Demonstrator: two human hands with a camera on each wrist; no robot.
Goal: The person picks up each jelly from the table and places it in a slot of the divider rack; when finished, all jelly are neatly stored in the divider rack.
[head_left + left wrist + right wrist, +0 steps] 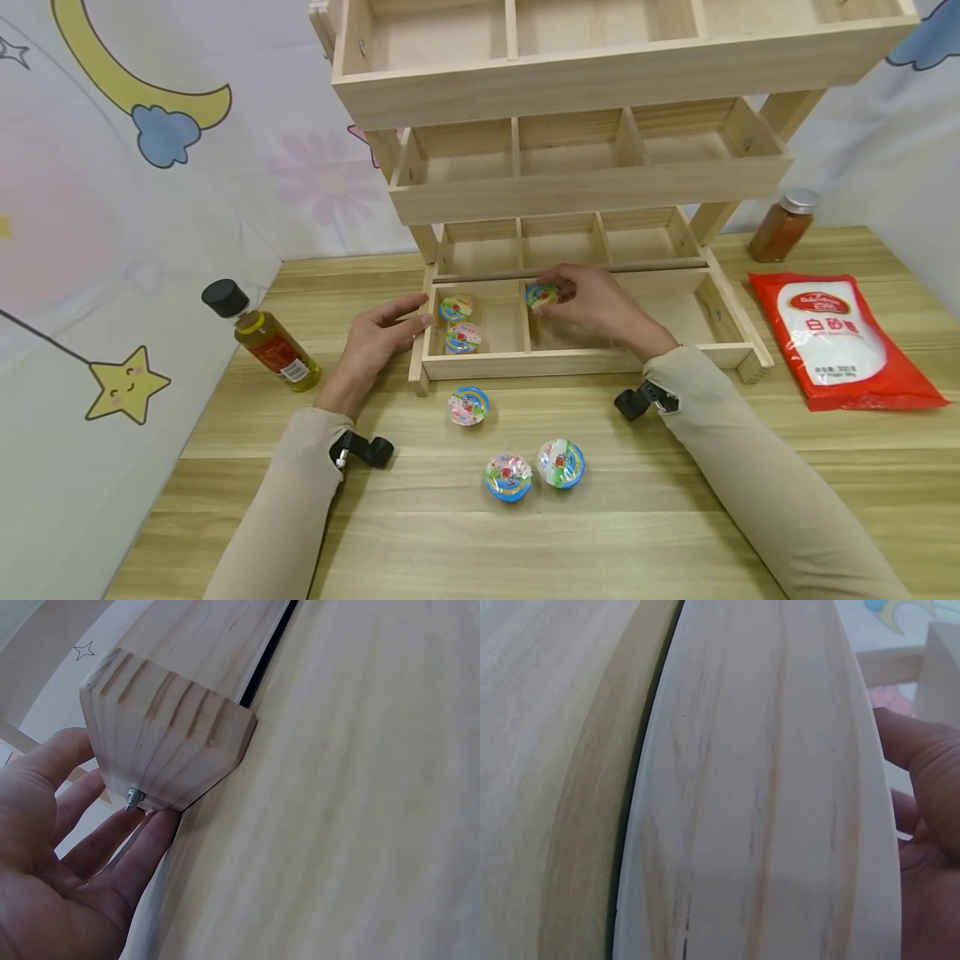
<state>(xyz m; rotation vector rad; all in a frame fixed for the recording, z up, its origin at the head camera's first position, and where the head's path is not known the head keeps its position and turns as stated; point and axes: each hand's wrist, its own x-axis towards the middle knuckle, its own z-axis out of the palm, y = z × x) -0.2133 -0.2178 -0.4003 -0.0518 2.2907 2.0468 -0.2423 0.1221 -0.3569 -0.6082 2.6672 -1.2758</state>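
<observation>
With thumb and fingers my right hand (596, 304) pinches a small jelly cup (538, 295) inside the bottom tier of a wooden shelf rack (525, 364), just right of a divider. In the right wrist view, the front board (757, 780) hides most of that hand and the cup. My left hand (378, 337) touches the rack's lower left end, fingers loosely extended along the wooden foot (165, 727). Two jelly cups, an upper one (455, 308) and a lower one (462, 337), sit in the left compartment. Three others (468, 406) (508, 477) (561, 463) lie on the table in front.
Left of the rack stands an oil bottle (277, 346) with a black cap. To the right are a jar of reddish powder (782, 227) and a red and white bag (840, 342). Upper tiers (592, 196) of the rack overhang the bottom one.
</observation>
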